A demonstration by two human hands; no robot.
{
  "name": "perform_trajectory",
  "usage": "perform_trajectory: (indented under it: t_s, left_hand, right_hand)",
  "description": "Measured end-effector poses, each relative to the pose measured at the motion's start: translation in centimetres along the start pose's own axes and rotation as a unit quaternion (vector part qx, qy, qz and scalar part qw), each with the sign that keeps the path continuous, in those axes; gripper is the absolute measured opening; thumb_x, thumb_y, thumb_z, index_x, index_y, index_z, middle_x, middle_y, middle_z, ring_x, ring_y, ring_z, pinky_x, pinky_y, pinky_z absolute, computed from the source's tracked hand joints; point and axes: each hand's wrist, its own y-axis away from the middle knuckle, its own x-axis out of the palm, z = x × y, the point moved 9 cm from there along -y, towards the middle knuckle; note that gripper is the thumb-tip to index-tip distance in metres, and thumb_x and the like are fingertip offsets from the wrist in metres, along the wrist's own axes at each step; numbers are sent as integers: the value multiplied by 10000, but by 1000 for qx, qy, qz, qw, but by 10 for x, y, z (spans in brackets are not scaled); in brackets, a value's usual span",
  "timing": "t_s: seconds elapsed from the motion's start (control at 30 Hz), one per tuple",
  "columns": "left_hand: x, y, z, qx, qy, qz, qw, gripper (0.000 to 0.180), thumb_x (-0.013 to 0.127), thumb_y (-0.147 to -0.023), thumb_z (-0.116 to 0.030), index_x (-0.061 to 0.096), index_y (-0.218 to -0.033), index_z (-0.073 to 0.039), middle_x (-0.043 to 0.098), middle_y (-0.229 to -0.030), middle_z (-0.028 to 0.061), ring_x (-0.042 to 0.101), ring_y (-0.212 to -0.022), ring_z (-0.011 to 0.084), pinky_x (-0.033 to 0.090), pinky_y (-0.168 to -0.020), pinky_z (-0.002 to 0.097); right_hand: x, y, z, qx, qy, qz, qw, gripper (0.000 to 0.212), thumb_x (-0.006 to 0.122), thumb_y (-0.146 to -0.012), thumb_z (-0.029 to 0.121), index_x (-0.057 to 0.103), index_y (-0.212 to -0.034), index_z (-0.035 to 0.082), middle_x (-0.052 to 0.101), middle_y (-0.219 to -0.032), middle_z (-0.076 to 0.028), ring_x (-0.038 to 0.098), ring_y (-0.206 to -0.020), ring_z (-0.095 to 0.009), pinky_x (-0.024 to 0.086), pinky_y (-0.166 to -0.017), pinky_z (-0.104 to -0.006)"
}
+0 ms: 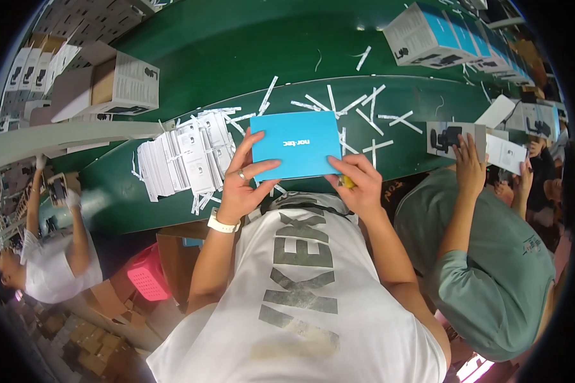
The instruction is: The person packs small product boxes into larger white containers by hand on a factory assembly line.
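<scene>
Upright before my chest, I hold a blue box [295,145] with white print upside down on its face; its depth is hidden. My left hand [241,182] grips its left edge, thumb and index finger lying across the front. The fingers of my right hand [360,185] pinch the lower right corner. A small yellow object [346,182] sits within that hand too, mostly covered, so its kind does not show. Left of the box, stacks of white printed leaflets [184,159] lie on the green table [268,92], some bound with paper strips.
Loose white paper strips [372,118] are scattered beyond the box. White cartons stand at the far left [131,83] and far right [421,38]. A grey rail [115,134] crosses at left. Close on my right, a co-worker in green [485,281] handles a carton [444,139]. A pink basket [148,273] is below left.
</scene>
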Motion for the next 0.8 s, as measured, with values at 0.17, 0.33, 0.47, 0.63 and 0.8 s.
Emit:
perform_trajectory:
  t_s: [0.17, 0.33, 0.47, 0.63, 0.8]
  left_hand:
    - [9, -3, 13, 5, -42, 39, 998, 448, 841, -710, 5, 747, -1130, -121, 386, -1555, 170, 340, -1465, 375, 353, -1156, 482]
    - [5, -1, 7, -27, -90, 90, 991, 431, 878, -697, -104, 760, -1111, -124, 391, -1549, 178, 327, -1464, 398, 346, -1154, 525]
    - [29, -11, -36, 77, -383, 137, 910, 619, 879, -692, -237, 663, -1265, -151, 350, -1568, 180, 269, -1467, 448, 279, -1165, 589]
    - [69, -17, -13, 45, -546, 141, 825, 809, 789, -787, -359, 451, -1485, -129, 299, -1595, 183, 253, -1465, 462, 232, -1170, 597]
    - [79, -5, -20, 103, -526, 88, 839, 865, 701, -823, -514, 380, -1533, -138, 316, -1597, 188, 283, -1456, 464, 259, -1161, 592]
  right_hand:
    - [-2, 20, -27, 0, 22, -68, 997, 481, 838, -709, 3, 748, -1168, 115, 591, -1028, -72, 483, -609, -116, 425, -531, -263]
    - [-2, 23, -13, 7, 111, 1, 994, 536, 812, -723, 53, 708, -1242, 140, 620, -1110, -89, 511, -600, -140, 475, -531, -275]
    - [9, 25, -2, 4, 131, 17, 991, 598, 745, -725, 5, 655, -1305, 120, 620, -1330, -113, 631, -689, -167, 560, -616, -284]
    - [38, 36, -4, -58, 173, 29, 983, 627, 683, -658, -45, 650, -1278, 48, 612, -1381, -59, 704, -844, -180, 577, -701, -286]
    - [14, 31, -6, -62, 104, 78, 990, 602, 773, -707, 65, 652, -1292, 135, 540, -1452, -118, 709, -858, -203, 575, -653, -301]
